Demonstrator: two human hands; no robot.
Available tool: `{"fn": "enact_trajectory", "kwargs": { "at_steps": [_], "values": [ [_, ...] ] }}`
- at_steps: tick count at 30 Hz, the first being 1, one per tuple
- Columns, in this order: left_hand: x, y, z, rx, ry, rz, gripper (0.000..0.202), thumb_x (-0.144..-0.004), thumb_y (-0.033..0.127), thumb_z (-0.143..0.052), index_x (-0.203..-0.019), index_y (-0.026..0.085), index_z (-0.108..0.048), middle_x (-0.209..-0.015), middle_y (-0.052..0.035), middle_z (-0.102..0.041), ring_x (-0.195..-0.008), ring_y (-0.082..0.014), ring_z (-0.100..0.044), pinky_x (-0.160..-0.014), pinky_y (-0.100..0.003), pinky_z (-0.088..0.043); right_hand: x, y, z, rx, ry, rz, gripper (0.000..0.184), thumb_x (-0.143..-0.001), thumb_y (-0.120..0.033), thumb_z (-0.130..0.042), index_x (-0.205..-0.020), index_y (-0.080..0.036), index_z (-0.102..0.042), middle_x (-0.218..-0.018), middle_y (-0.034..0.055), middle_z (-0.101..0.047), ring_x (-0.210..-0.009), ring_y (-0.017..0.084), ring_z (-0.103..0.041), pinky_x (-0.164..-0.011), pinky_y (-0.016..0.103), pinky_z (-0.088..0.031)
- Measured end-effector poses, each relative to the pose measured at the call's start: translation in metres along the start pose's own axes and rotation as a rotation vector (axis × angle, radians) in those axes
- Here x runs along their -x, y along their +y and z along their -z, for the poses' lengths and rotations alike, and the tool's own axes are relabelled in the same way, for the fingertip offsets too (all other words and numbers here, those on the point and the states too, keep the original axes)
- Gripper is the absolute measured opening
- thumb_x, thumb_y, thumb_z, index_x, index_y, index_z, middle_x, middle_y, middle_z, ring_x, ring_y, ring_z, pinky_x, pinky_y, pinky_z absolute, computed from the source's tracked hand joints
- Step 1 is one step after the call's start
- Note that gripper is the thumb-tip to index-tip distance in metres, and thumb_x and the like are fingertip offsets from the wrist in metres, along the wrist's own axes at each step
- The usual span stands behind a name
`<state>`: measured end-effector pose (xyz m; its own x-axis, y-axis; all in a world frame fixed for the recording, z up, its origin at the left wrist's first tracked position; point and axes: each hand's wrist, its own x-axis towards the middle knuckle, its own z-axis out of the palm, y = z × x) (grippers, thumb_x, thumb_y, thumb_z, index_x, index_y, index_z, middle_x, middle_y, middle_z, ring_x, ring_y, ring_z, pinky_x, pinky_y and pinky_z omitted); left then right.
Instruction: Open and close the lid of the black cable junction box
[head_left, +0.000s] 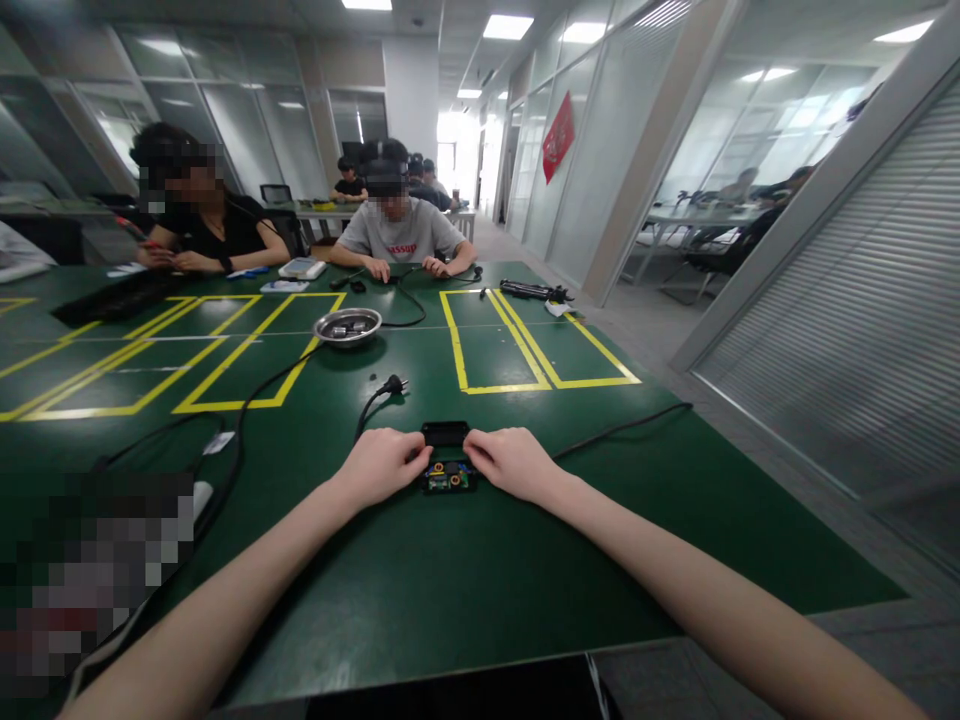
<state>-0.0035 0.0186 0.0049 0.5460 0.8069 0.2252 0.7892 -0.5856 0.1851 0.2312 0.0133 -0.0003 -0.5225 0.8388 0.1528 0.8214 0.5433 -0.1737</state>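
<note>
Directly in front of me, my left hand (384, 464) and my right hand (517, 462) pinch the two ends of a black plastic casing cover (445, 434), its hollow side towards me. Just below it on the table lies the other casing half, holding a circuit board (449, 478) with copper-wound coils and coloured wires. My thumbs are close to this lower half; whether they touch it I cannot tell. A black cable with a power plug (393, 385) runs beside my left hand, and another black cable (622, 432) extends right from behind my right hand.
A metal bowl (347, 326) with small metal parts stands farther back on the green table (600, 580). Yellow tape (506, 388) marks rectangles. Two people sit across, one in a grey shirt (405, 232). A black tripod-like object (534, 291) lies far right. Cables cross the left side.
</note>
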Motion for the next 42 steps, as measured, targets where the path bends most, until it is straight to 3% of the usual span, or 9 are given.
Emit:
{"fn": "enact_trajectory", "kwargs": {
  "at_steps": [6, 13, 18, 24, 27, 30, 32, 39, 42],
  "values": [
    [0.000, 0.002, 0.000, -0.052, -0.009, 0.001, 0.029, -0.099, 0.033, -0.047, -0.074, 0.021, -0.055, -0.064, -0.0012, -0.062, -0.059, -0.0181, -0.060, -0.054, -0.027, -0.031, -0.004, -0.001, 0.001, -0.099, 0.028, -0.025, 0.012, -0.096, -0.023, -0.061, -0.091, -0.020, -0.071, -0.068, 0.0010, -0.070, -0.063, 0.016, -0.064, -0.062, 0.025, -0.034],
    [0.003, -0.001, -0.002, 0.034, 0.042, 0.052, 0.017, -0.099, 0.038, -0.049, -0.100, 0.022, -0.055, -0.083, -0.0016, -0.066, -0.073, -0.0200, -0.065, -0.065, -0.028, -0.046, -0.006, -0.002, 0.004, -0.048, 0.003, -0.033, 0.009, -0.094, -0.022, -0.064, -0.092, -0.021, -0.072, -0.069, 0.0010, -0.070, -0.066, 0.017, -0.065, -0.061, 0.026, -0.032],
    [0.002, -0.006, -0.009, 0.056, 0.105, -0.015, 0.034, -0.098, 0.034, -0.050, -0.127, 0.018, -0.056, -0.116, -0.0120, -0.067, -0.104, -0.0280, -0.065, -0.090, -0.040, -0.053, -0.007, -0.005, 0.003, -0.017, -0.003, -0.026, 0.010, -0.096, -0.022, -0.062, -0.095, -0.021, -0.073, -0.075, 0.0025, -0.074, -0.070, 0.018, -0.068, -0.062, 0.026, -0.035],
    [0.002, -0.011, -0.011, 0.068, 0.065, -0.076, 0.045, -0.102, 0.035, -0.046, -0.144, 0.019, -0.051, -0.132, -0.0135, -0.066, -0.122, -0.0317, -0.057, -0.105, -0.050, -0.047, -0.007, -0.003, -0.003, -0.096, 0.051, 0.015, 0.011, -0.096, -0.020, -0.060, -0.091, -0.020, -0.070, -0.083, 0.0034, -0.074, -0.073, 0.017, -0.068, -0.066, 0.026, -0.040],
    [0.003, -0.011, -0.011, 0.116, 0.069, -0.085, 0.045, -0.102, 0.034, -0.046, -0.144, 0.018, -0.052, -0.130, -0.0140, -0.068, -0.122, -0.0315, -0.057, -0.106, -0.050, -0.047, -0.006, 0.002, -0.008, -0.149, 0.189, 0.044, 0.003, -0.091, -0.020, -0.063, -0.091, -0.020, -0.066, -0.092, 0.0059, -0.070, -0.085, 0.020, -0.066, -0.074, 0.028, -0.046],
    [0.003, -0.009, -0.011, 0.194, 0.091, -0.096, 0.042, -0.101, 0.030, -0.047, -0.141, 0.018, -0.053, -0.123, -0.0130, -0.069, -0.115, -0.0289, -0.062, -0.103, -0.047, -0.050, -0.006, 0.008, -0.014, -0.179, 0.334, 0.045, 0.025, -0.085, -0.022, -0.069, -0.109, -0.018, -0.065, -0.120, 0.0142, -0.066, -0.112, 0.028, -0.060, -0.093, 0.038, -0.049],
    [0.003, -0.008, -0.012, 0.262, 0.098, -0.089, 0.039, -0.100, 0.027, -0.048, -0.137, 0.019, -0.055, -0.117, -0.0114, -0.068, -0.108, -0.0259, -0.065, -0.098, -0.043, -0.053, -0.007, 0.012, -0.018, -0.211, 0.326, 0.041, 0.036, -0.085, -0.022, -0.068, -0.120, -0.017, -0.062, -0.128, 0.0159, -0.064, -0.118, 0.030, -0.057, -0.100, 0.044, -0.047],
    [0.004, -0.005, -0.012, 0.426, 0.176, -0.136, 0.031, -0.095, 0.019, -0.049, -0.123, 0.019, -0.061, -0.112, -0.0089, -0.064, -0.095, -0.0197, -0.066, -0.084, -0.032, -0.057, -0.006, 0.019, -0.024, -0.550, 0.221, 0.059, 0.022, -0.085, -0.018, -0.068, -0.106, -0.020, -0.060, -0.091, 0.0017, -0.067, -0.078, 0.017, -0.062, -0.073, 0.031, -0.050],
    [0.005, -0.005, -0.009, 0.399, 0.189, -0.169, 0.032, -0.094, 0.023, -0.053, -0.124, 0.020, -0.062, -0.113, -0.0090, -0.065, -0.089, -0.0190, -0.066, -0.080, -0.031, -0.057, -0.004, 0.018, -0.022, -0.727, 0.211, 0.081, 0.026, -0.086, -0.016, -0.065, -0.111, -0.021, -0.059, -0.092, 0.0003, -0.067, -0.068, 0.014, -0.060, -0.067, 0.029, -0.050]
  ]
}}
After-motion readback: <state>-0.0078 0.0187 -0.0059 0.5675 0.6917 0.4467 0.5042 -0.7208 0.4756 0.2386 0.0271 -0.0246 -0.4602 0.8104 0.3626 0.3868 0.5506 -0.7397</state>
